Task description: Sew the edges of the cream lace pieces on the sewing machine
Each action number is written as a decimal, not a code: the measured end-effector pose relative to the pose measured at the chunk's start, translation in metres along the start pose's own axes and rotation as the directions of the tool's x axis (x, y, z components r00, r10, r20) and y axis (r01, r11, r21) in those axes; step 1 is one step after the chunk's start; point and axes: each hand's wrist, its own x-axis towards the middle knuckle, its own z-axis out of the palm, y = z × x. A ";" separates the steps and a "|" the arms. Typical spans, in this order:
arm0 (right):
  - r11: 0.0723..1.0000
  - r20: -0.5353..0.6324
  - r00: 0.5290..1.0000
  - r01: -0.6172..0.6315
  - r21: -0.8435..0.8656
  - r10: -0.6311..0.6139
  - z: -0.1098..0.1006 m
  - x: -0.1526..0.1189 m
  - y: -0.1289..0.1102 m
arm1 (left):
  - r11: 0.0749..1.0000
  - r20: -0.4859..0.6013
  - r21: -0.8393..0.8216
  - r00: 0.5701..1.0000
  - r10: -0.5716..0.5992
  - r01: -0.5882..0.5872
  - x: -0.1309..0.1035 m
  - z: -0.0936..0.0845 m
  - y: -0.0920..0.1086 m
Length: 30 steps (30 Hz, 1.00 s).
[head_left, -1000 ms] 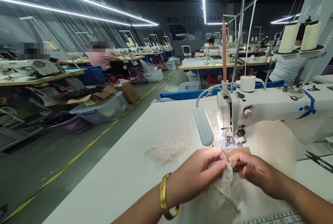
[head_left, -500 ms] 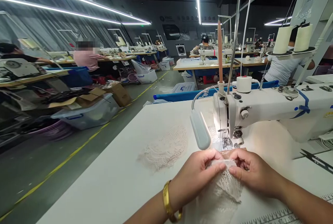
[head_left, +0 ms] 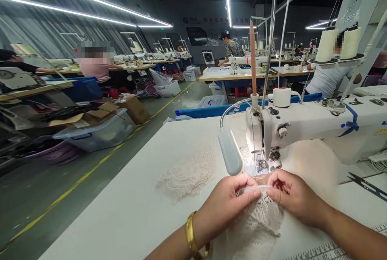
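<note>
A piece of pale lace fabric [head_left: 266,215] hangs between my two hands, its upper edge pinched by both. My left hand [head_left: 232,195], with a gold bangle at the wrist, grips that edge between thumb and fingers. My right hand [head_left: 293,195] pinches the same edge a short way to the right, its fingers curled. Both hands are just in front of the presser foot [head_left: 262,166] of a white sewing machine [head_left: 305,127]. Another lace piece [head_left: 189,175] lies flat on the white table, left of the machine.
A lamp [head_left: 231,153] on a bent metal neck hangs beside the needle. Thread snips [head_left: 369,187] lie at the right, and a ruler [head_left: 326,251] near the front edge. Thread cones [head_left: 326,46] stand above the machine. Several people sit or stand at other machines.
My hands keep their pinch on the lace and have barely shifted. The view has turned slightly right. A person at a table behind now appears more upright.
</note>
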 end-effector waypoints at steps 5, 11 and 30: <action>0.999 -0.011 1.000 0.009 -0.031 -0.009 -0.001 -0.001 -0.001 | 1.000 -0.004 -0.004 1.000 0.012 -0.012 -0.001 -0.002 0.002; 0.996 -0.020 1.000 0.002 -0.086 -0.003 -0.002 -0.003 -0.002 | 0.999 -0.008 -0.014 0.999 0.035 -0.036 -0.002 -0.001 0.002; 0.996 0.089 0.994 0.073 -0.054 -0.068 0.020 -0.039 -0.041 | 0.993 0.091 -0.121 0.996 0.022 -0.011 -0.052 -0.028 0.039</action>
